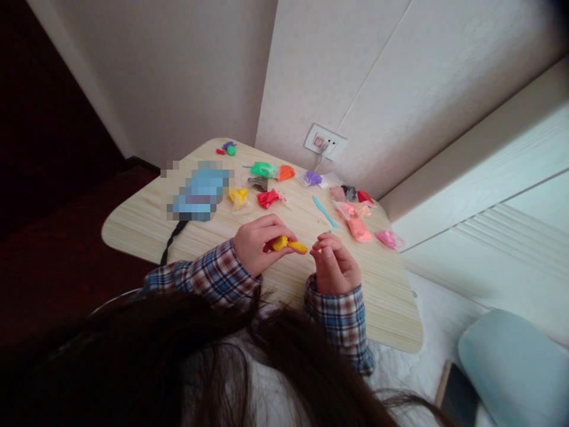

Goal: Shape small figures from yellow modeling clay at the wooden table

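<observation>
Near the front of the table, my left hand (262,240) is closed on a piece of yellow modelling clay (299,246), whose longer end sticks out toward the right. Just right of it, my right hand (335,264) has its thumb and fingertips pinched together, a small gap away from the clay. What lies in that pinch, if anything, is too small to make out. Beyond my hands are an opened bag of yellow clay (239,197), a lump of red clay (268,198) with small crumbs beside it, and a light-blue modelling tool (324,211).
Bags of green (264,169), orange (285,172), purple (313,178) and pink clay (358,229) lie along the table's far side. Small clay shapes (230,148) sit in the far left corner. A blurred blue item (200,190) rests at left. A wall socket (326,142) is behind.
</observation>
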### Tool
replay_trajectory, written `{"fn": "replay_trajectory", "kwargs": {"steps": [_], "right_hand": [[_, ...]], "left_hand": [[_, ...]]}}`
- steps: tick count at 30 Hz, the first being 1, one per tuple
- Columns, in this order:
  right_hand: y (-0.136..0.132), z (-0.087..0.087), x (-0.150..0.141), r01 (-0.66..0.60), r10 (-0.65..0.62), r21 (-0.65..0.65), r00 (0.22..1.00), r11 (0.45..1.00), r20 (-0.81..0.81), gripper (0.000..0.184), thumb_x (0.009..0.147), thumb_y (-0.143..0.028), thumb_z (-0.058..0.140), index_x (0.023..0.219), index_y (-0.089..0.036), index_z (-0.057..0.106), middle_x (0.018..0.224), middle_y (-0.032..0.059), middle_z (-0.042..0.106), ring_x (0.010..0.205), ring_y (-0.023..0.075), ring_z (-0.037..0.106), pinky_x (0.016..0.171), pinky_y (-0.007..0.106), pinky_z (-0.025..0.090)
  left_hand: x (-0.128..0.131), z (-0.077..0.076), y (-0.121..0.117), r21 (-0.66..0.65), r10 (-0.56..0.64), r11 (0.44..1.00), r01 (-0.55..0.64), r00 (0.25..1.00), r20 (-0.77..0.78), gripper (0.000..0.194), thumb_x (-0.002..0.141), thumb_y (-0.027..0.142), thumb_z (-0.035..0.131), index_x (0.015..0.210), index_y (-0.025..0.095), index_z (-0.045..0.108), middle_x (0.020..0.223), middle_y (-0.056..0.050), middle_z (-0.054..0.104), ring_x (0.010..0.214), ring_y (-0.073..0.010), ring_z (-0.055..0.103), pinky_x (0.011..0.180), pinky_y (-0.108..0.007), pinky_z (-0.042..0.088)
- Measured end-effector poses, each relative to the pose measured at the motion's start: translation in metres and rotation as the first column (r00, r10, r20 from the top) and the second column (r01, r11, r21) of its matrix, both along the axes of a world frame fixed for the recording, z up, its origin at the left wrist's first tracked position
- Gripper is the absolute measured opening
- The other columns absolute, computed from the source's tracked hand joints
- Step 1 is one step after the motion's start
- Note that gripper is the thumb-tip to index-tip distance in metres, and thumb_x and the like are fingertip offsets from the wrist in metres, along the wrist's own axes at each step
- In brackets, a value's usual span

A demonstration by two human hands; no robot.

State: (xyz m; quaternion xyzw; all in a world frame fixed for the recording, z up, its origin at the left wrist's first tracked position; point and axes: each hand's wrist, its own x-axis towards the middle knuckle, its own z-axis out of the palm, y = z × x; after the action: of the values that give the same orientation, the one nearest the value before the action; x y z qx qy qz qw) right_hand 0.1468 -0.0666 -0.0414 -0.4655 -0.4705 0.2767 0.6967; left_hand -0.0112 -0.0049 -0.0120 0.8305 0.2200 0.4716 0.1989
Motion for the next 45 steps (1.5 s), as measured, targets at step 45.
{"fn": "replay_trajectory", "kwargs": {"steps": [45], "right_hand": [[-0.004,0.01,-0.008,0.032,-0.031,0.032,0.998,0.999,-0.052,0.009,0.076,-0.028,0.063,0.073,-0.026,0.071,0.067,-0.0025,0.067,0.06,0.0102,0.056,0.055,0.024,0.043]], "left_hand": [[-0.002,0.004,-0.001,-0.011,0.007,1.0,-0.006,1.0,0.024,0.014,0.075,0.024,0.068,0.083,0.012,0.069,0.076,-0.005,0.063,0.059,-0.0069,0.053,0.054,-0.015,0.045]]}}
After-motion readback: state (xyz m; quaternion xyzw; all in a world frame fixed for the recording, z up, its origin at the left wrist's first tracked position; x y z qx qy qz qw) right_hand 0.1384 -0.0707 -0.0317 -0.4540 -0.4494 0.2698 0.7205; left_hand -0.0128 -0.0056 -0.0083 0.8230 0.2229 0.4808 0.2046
